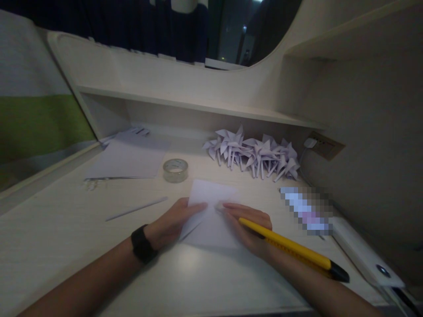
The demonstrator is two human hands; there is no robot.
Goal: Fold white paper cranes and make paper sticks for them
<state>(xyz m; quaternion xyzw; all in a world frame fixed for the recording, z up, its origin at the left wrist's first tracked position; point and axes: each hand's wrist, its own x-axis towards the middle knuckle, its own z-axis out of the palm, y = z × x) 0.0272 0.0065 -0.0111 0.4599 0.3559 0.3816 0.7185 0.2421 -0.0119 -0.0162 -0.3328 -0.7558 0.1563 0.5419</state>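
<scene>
A white sheet of paper (pixel 211 231), partly folded, is held between both hands just above the desk. My left hand (pixel 180 215), with a black band on its wrist, closes on the paper's left side, thumb on top. My right hand (pixel 249 222) is closed, its fingertips pinching at a small whitish bit near the middle of the paper that I cannot make out clearly. A yellow utility knife (pixel 294 246) with a black end is tucked in that same hand and lies back along the forearm; its front tip is hidden.
A roll of clear tape (pixel 175 171) stands behind the paper. Left lie a thin paper stick (pixel 137 208) and stacked paper (pixel 128 156). Several paper pinwheels (pixel 261 154) sit at the back under the shelf (pixel 198 105). A blurred phone (pixel 306 211) and white power strip (pixel 366 251) are right.
</scene>
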